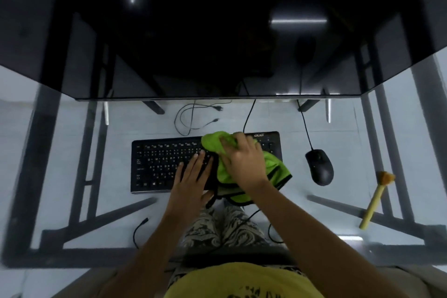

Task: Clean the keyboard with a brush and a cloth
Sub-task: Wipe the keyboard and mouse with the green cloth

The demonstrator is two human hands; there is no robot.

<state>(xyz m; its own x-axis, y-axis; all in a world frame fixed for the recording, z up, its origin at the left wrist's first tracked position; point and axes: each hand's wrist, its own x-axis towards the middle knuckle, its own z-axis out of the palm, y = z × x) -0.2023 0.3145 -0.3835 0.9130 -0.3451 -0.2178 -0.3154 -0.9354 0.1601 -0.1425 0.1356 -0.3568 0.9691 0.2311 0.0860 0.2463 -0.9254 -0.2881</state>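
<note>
The glass counter (72,152) carries a black keyboard (157,162) at centre. The right hand (244,159), forearm reaching forward, grips a bunched green cloth (215,143) pressed on the keyboard's right half. The left hand (193,176) lies flat, fingers spread, holding nothing, on the keys. A black mouse (319,167) sits right of the keyboard; the brush (377,198) lies further right, untouched.

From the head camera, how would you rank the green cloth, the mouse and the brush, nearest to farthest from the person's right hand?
From the right hand:
1. Green cloth, under the hand, on the keyboard.
2. Mouse, to its right on the glass.
3. Brush, farthest right, near the desk edge.
</note>
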